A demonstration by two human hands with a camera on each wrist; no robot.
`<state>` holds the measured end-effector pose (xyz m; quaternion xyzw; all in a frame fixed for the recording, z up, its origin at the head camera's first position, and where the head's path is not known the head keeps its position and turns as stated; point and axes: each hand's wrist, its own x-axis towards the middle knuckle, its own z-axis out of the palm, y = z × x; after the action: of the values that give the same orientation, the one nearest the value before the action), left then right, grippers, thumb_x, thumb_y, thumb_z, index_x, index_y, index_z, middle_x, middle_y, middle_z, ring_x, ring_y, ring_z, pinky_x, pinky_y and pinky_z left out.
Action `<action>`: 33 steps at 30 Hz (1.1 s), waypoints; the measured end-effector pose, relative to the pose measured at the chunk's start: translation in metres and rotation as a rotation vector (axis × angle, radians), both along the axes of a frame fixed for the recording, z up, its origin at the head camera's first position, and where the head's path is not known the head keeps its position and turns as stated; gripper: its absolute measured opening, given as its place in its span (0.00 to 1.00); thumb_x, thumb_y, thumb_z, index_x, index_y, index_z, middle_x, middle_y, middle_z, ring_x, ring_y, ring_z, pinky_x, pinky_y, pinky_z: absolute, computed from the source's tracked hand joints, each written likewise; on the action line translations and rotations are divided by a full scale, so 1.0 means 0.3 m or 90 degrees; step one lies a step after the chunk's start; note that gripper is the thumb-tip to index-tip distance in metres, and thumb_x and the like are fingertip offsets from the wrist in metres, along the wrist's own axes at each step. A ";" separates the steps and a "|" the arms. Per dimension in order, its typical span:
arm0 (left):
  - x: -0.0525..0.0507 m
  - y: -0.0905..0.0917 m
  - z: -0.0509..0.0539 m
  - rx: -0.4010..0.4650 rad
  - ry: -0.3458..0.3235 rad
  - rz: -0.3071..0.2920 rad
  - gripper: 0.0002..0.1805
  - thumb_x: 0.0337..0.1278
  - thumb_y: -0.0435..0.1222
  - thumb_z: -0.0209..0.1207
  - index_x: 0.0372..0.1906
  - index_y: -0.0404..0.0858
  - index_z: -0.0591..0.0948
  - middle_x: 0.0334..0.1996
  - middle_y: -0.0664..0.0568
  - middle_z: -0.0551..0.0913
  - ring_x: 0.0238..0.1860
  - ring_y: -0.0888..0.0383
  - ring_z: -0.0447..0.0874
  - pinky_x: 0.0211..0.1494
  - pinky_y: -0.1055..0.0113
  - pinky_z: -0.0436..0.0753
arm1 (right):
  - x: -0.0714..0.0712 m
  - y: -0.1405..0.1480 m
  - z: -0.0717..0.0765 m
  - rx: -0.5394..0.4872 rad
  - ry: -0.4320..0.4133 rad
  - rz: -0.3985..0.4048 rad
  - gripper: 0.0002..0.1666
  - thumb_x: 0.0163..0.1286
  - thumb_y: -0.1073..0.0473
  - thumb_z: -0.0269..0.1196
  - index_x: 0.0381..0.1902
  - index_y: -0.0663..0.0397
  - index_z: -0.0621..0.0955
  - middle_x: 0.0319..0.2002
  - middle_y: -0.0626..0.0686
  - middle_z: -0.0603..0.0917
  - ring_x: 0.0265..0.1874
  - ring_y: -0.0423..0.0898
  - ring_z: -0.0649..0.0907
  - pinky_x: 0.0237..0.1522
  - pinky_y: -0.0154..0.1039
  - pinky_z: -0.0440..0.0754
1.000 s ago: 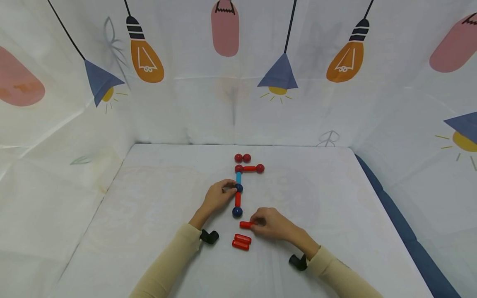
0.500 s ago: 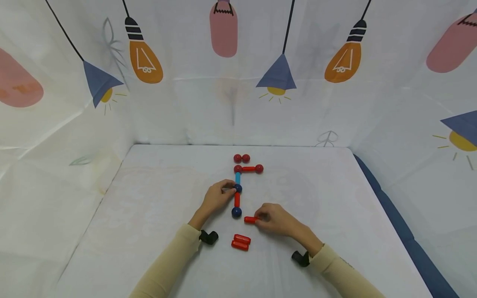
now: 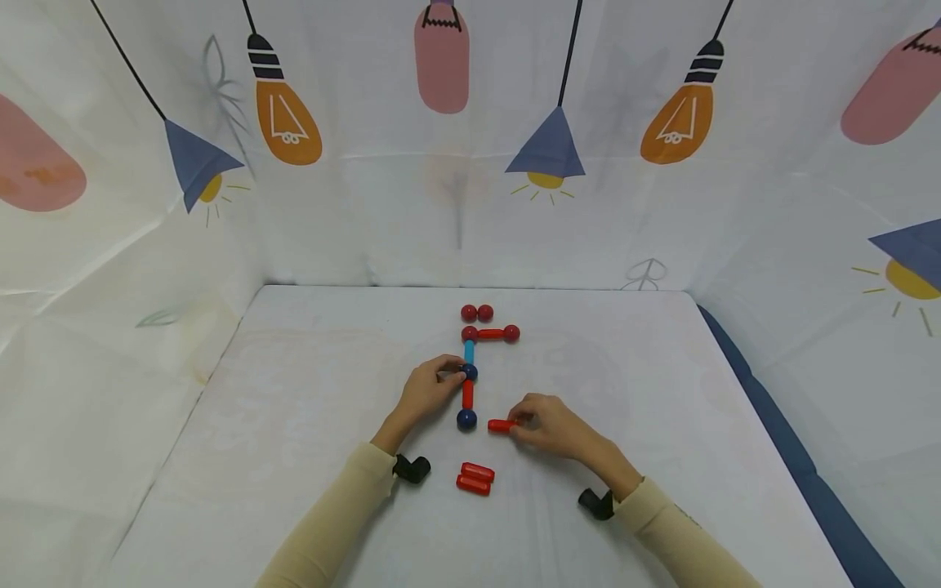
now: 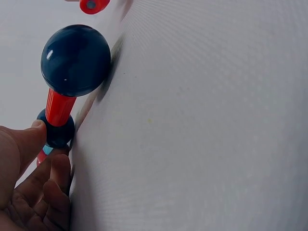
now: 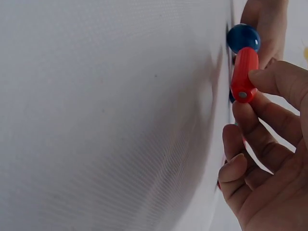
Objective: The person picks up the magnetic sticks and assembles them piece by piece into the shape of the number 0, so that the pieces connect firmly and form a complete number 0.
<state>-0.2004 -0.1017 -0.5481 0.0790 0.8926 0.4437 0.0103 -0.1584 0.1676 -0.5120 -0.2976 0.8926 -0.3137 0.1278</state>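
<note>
My left hand (image 3: 426, 388) pinches the middle blue ball (image 3: 469, 372) of a ball-and-rod figure lying on the table. From that ball a light blue rod (image 3: 469, 352) leads back to a red ball (image 3: 470, 333). A red rod (image 3: 467, 395) runs forward to another blue ball (image 3: 466, 420), seen large as the near blue ball (image 4: 75, 60) in the left wrist view. My right hand (image 3: 551, 425) holds a loose red rod (image 3: 500, 425) between thumb and fingers, right of the near blue ball and apart from it. The rod's end (image 5: 243, 95) shows a silvery disc.
At the figure's far end, a sideways red rod (image 3: 490, 333) joins a second red ball (image 3: 511, 333). Two loose red balls (image 3: 477, 313) sit behind it. Nearer me lie two red rods (image 3: 474, 478) side by side on the white table (image 3: 294, 506). Printed cloth walls surround the table.
My right hand has moved back and to the right with the red rod, away from the two rods lying nearer me. The left hand stays at the middle blue ball.
</note>
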 end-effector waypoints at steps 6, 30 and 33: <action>0.000 0.001 0.000 -0.001 -0.001 -0.001 0.16 0.70 0.42 0.63 0.58 0.45 0.84 0.53 0.51 0.88 0.50 0.53 0.84 0.54 0.56 0.83 | -0.010 0.008 0.002 0.002 -0.003 -0.011 0.09 0.68 0.57 0.70 0.46 0.50 0.88 0.38 0.42 0.85 0.38 0.39 0.81 0.44 0.35 0.84; 0.004 0.003 0.013 0.010 -0.001 -0.001 0.16 0.70 0.41 0.63 0.59 0.44 0.84 0.54 0.50 0.88 0.49 0.53 0.84 0.54 0.56 0.83 | -0.024 -0.013 -0.009 -0.026 -0.007 -0.007 0.09 0.68 0.57 0.69 0.45 0.51 0.88 0.38 0.43 0.86 0.38 0.38 0.80 0.44 0.35 0.83; 0.003 0.004 0.012 0.010 -0.003 0.001 0.16 0.70 0.41 0.63 0.59 0.44 0.84 0.54 0.50 0.88 0.49 0.53 0.84 0.53 0.56 0.83 | -0.025 -0.021 -0.013 -0.028 -0.013 -0.007 0.09 0.68 0.57 0.70 0.45 0.51 0.88 0.38 0.43 0.86 0.38 0.39 0.81 0.45 0.36 0.84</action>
<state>-0.1996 -0.1006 -0.5444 0.0775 0.8893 0.4507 0.0114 -0.1659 0.1613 -0.5161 -0.2924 0.8857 -0.3369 0.1285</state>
